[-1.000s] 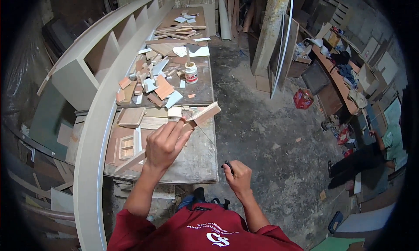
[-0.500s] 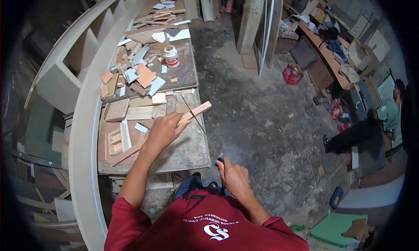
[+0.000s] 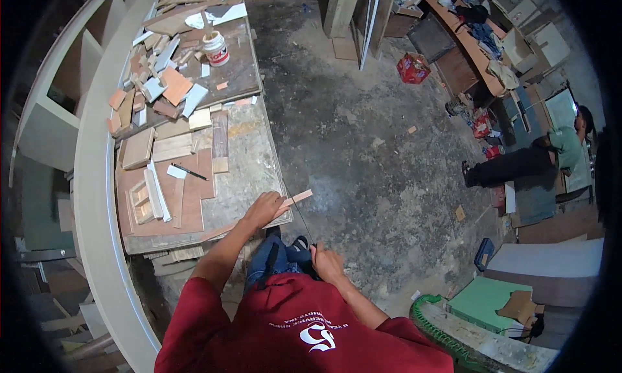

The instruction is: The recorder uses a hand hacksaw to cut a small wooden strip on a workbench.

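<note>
My left hand (image 3: 264, 209) is closed around a narrow wooden strip (image 3: 300, 197) at the near right corner of the workbench (image 3: 249, 172). The strip's pale end juts past the bench edge, and its other end runs back toward the lower left beneath my forearm. Just beyond my left fingers, a thin handsaw blade (image 3: 300, 216) crosses the strip. My right hand (image 3: 328, 263) grips the saw's dark handle, lower and to the right. Nearer the bench's left side lie a black pen (image 3: 188, 172), a small wooden frame (image 3: 140, 202) and short wood blocks.
A white tub (image 3: 216, 51) with a brush in it stands among heaped wood offcuts (image 3: 175, 86). A long pale cabinet frame (image 3: 94, 178) borders the bench on the left. Right of the concrete floor, another person (image 3: 564, 146) is beside a cluttered bench. A green coiled hose (image 3: 424, 321) lies lower right.
Both hands, with the strip and saw, are now lower, by the bench's near corner. My view has shifted, so the bench sits farther left and the green hose shows.
</note>
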Action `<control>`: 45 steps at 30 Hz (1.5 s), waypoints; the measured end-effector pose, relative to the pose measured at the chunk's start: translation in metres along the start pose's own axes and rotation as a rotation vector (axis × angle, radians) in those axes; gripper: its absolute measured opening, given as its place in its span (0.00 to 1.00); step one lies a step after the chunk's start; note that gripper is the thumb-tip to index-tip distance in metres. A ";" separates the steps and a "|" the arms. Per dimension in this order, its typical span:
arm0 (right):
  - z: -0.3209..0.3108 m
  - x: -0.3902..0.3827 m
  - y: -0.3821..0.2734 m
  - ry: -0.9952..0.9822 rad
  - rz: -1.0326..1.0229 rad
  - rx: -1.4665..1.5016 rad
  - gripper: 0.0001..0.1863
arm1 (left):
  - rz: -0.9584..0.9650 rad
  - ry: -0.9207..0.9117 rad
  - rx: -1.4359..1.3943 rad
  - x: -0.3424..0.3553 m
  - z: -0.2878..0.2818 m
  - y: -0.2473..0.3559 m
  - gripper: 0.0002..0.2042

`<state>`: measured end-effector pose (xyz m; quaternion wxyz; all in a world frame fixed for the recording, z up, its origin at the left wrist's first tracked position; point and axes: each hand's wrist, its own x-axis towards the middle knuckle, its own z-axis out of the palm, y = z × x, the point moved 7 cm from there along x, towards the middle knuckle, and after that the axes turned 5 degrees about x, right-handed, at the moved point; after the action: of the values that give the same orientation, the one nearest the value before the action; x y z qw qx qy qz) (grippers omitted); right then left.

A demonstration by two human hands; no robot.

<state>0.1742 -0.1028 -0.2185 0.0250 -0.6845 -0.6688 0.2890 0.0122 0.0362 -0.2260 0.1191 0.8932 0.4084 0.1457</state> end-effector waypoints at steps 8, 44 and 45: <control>-0.009 0.025 -0.022 -0.016 0.002 -0.025 0.20 | 0.064 -0.014 -0.013 0.002 0.005 -0.003 0.13; -0.034 0.071 -0.044 -0.306 0.093 -0.069 0.18 | -0.006 -0.087 -0.065 0.025 0.002 -0.011 0.10; -0.034 0.070 -0.044 -0.309 0.090 -0.071 0.18 | -0.014 -0.092 -0.082 0.024 0.003 -0.011 0.11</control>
<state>0.1453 -0.0207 -0.1973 -0.1153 -0.6615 -0.6432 0.3681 0.0207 0.0618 -0.2287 0.1751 0.8906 0.4022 0.1200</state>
